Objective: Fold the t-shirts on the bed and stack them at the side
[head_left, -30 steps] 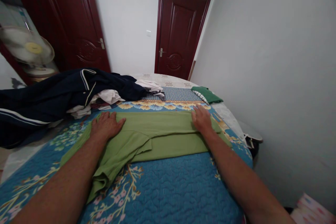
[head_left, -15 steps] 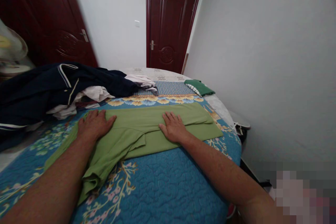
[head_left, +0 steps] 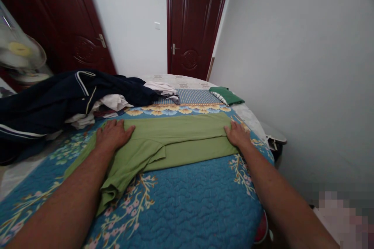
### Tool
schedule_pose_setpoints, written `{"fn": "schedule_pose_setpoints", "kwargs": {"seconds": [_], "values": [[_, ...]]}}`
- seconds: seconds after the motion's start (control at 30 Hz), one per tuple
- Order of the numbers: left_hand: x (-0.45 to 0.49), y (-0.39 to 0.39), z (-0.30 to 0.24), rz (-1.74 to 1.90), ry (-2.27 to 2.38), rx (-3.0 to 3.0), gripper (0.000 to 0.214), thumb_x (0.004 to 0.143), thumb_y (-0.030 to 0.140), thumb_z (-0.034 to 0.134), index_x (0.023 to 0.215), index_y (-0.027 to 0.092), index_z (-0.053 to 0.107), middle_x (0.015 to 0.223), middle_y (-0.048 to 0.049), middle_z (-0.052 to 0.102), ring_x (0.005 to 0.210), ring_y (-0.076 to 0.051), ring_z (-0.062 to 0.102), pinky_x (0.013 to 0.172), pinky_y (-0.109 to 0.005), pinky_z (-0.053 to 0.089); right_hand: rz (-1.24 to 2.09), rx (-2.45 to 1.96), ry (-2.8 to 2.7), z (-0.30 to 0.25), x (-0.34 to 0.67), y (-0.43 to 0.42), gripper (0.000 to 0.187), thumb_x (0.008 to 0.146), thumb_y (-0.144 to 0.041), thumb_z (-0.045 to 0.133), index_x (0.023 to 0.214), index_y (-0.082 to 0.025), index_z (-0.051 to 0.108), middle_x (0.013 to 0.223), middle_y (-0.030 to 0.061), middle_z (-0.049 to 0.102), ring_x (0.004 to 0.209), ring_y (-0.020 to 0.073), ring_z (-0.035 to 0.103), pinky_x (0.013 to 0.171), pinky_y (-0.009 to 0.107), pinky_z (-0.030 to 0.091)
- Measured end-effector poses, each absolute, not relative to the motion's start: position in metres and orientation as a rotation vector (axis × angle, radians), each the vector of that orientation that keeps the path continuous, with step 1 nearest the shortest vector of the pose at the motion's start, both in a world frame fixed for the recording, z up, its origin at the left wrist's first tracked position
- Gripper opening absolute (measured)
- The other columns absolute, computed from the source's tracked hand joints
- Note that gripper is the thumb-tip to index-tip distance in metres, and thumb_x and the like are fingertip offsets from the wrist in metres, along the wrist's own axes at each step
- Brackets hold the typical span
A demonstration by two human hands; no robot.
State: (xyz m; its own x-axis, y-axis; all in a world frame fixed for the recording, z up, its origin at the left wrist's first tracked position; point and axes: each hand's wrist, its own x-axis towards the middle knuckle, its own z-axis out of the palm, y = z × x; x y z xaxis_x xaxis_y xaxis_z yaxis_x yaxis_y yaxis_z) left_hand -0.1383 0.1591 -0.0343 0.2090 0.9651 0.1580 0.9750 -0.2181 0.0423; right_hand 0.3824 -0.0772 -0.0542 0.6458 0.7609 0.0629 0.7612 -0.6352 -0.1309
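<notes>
A light green garment [head_left: 175, 140] lies folded lengthwise across a blue floral quilt [head_left: 187, 202] on a bed. My left hand [head_left: 112, 134] rests flat on the garment's left part, fingers stretched out, holding nothing. At the garment's right end sits my right hand [head_left: 238, 134], its fingers lying flat on the cloth edge. A loose sleeve or flap of the garment hangs toward me at the lower left.
A heap of dark navy and white clothes [head_left: 73, 97] lies at the back left of the bed. A folded dark green cloth [head_left: 229, 95] sits at the back right. Beyond are two dark red doors [head_left: 193, 23], a fan [head_left: 17, 50] at left, and a white wall close on the right.
My right hand slid from the garment's middle out to its right end, flattening the fold. My left hand stayed pressed on the left part.
</notes>
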Motion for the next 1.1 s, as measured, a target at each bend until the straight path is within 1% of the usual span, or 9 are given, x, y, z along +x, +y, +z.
{"fn": "schedule_pose_setpoints", "kwargs": {"seconds": [0.2,0.43,0.5,0.67,0.73,0.83,0.97,1.03,1.1], "values": [[-0.138,0.158,-0.033,-0.223,-1.927,-2.373,0.087,0.094,0.073,0.030,0.146,0.010,0.060,0.154,-0.0286,0.054,0.143,-0.046,0.047,0.115,-0.064,0.038,-0.006,-2.703,-1.274,-0.055,0.380,-0.076,0.080,0.106,-0.065,0.021,0.167,-0.014,0.033,0.173,0.0201,0.029,0.160,0.0408,0.024,0.124,0.073,0.020],[-0.138,0.157,-0.033,-0.231,-1.942,-2.382,0.085,0.096,0.071,0.032,0.150,0.011,0.057,0.160,-0.0269,0.049,0.146,-0.045,0.044,0.118,-0.063,0.034,0.009,-2.718,-1.255,-0.054,0.380,-0.076,0.082,0.105,-0.066,0.020,0.168,-0.015,0.032,0.174,0.0195,0.027,0.160,0.0413,0.024,0.124,0.075,0.020],[-0.137,0.154,-0.031,-0.240,-1.944,-2.383,0.082,0.097,0.070,0.032,0.148,0.011,0.058,0.159,-0.0262,0.051,0.146,-0.044,0.045,0.118,-0.062,0.034,0.006,-2.723,-1.253,-0.056,0.381,-0.076,0.082,0.105,-0.066,0.020,0.168,-0.015,0.033,0.174,0.0190,0.028,0.159,0.0416,0.025,0.123,0.075,0.020],[-0.142,0.140,-0.027,-0.304,-1.849,-2.431,0.074,0.100,0.065,0.034,0.141,0.010,0.062,0.146,-0.0251,0.061,0.141,-0.040,0.050,0.116,-0.054,0.039,-0.013,-2.730,-1.257,-0.059,0.384,-0.077,0.082,0.105,-0.067,0.019,0.167,-0.015,0.035,0.173,0.0198,0.030,0.158,0.0411,0.028,0.123,0.074,0.021],[-0.151,0.133,-0.028,-0.309,-1.775,-2.479,0.072,0.101,0.063,0.034,0.140,0.010,0.062,0.144,-0.0242,0.062,0.140,-0.038,0.051,0.117,-0.050,0.039,-0.014,-2.732,-1.255,-0.060,0.385,-0.077,0.083,0.104,-0.068,0.018,0.166,-0.016,0.036,0.173,0.0198,0.030,0.158,0.0412,0.029,0.123,0.074,0.021],[-0.173,0.123,-0.031,-0.331,-1.713,-2.536,0.069,0.102,0.060,0.037,0.145,0.010,0.058,0.149,-0.0220,0.060,0.142,-0.034,0.050,0.120,-0.046,0.038,-0.004,-2.727,-1.250,-0.061,0.386,-0.077,0.086,0.102,-0.070,0.017,0.167,-0.016,0.036,0.172,0.0200,0.031,0.158,0.0420,0.028,0.123,0.074,0.021],[-0.206,0.104,-0.033,-0.477,-1.686,-2.607,0.069,0.100,0.057,0.044,0.151,0.010,0.054,0.157,-0.0194,0.055,0.148,-0.030,0.047,0.126,-0.042,0.033,-0.015,-2.691,-1.259,-0.061,0.386,-0.079,0.086,0.101,-0.067,0.018,0.166,-0.013,0.038,0.170,0.0215,0.034,0.157,0.0433,0.028,0.123,0.075,0.020],[-0.217,0.086,-0.030,-0.609,-1.669,-2.647,0.069,0.098,0.056,0.051,0.150,0.012,0.055,0.157,-0.0178,0.056,0.149,-0.030,0.047,0.127,-0.044,0.033,-0.024,-2.676,-1.261,-0.060,0.386,-0.080,0.086,0.101,-0.067,0.020,0.164,-0.013,0.040,0.169,0.0230,0.037,0.156,0.0451,0.030,0.121,0.077,0.022],[-0.224,0.061,-0.025,-0.775,-1.626,-2.692,0.066,0.095,0.057,0.056,0.146,0.015,0.059,0.154,-0.0169,0.060,0.147,-0.031,0.050,0.126,-0.049,0.036,-0.040,-2.662,-1.270,-0.060,0.385,-0.081,0.087,0.101,-0.069,0.020,0.161,-0.012,0.044,0.165,0.0247,0.042,0.152,0.0473,0.034,0.118,0.079,0.025]]}}
